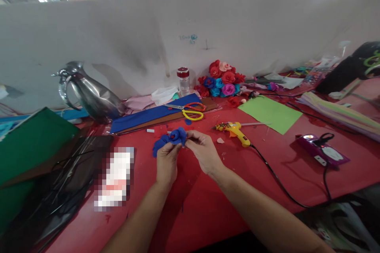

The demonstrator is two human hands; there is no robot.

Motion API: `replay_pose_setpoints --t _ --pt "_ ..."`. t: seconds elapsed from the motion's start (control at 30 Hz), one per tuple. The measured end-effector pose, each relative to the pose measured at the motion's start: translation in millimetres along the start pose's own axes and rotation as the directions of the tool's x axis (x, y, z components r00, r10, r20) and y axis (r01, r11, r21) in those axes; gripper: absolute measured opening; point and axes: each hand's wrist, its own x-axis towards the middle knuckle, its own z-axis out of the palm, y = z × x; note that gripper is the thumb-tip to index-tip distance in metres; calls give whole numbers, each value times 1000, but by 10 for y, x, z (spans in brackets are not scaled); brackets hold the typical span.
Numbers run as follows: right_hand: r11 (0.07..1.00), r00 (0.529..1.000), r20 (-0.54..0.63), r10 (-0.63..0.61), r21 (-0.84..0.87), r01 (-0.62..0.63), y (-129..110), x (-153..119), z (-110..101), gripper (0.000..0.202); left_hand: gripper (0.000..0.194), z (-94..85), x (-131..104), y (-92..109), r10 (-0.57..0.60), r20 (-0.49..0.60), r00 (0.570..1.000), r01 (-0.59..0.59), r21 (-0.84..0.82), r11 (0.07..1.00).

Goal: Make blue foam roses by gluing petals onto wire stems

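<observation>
A blue paper flower (177, 136) with a small red spot at its centre is held above the red table, between my two hands. My left hand (167, 161) pinches it from below, thumb and fingers closed on its base. At its right edge my right hand (204, 149) grips a petal between thumb and fingertips. Just left of the flower lie more blue petals (160, 144). Behind it, scissors (191, 111) with red and yellow handles rest on a folded blue paper strip (154, 114). To the right lies a yellow glue gun (236, 132) with a glue stick in it.
A steel jug (93, 95) stands back left, near green sheets (35, 142). A glass jar (183, 81) and a bunch of paper flowers (221, 80) sit by the wall. On the right are a green sheet (270, 113), a purple power strip (322, 150) and a black cord (276, 178).
</observation>
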Motion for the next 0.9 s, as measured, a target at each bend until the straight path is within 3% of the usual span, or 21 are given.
replay_pose_setpoints --t 0.43,0.9 --pt "997 997 45 -55 -50 57 5 -5 -11 12 16 -12 4 6 -9 21 1000 9 -8 1000" --pt "954 981 88 -174 -233 190 -36 29 -72 7 11 -65 27 -23 -73 -15 997 73 -37 997"
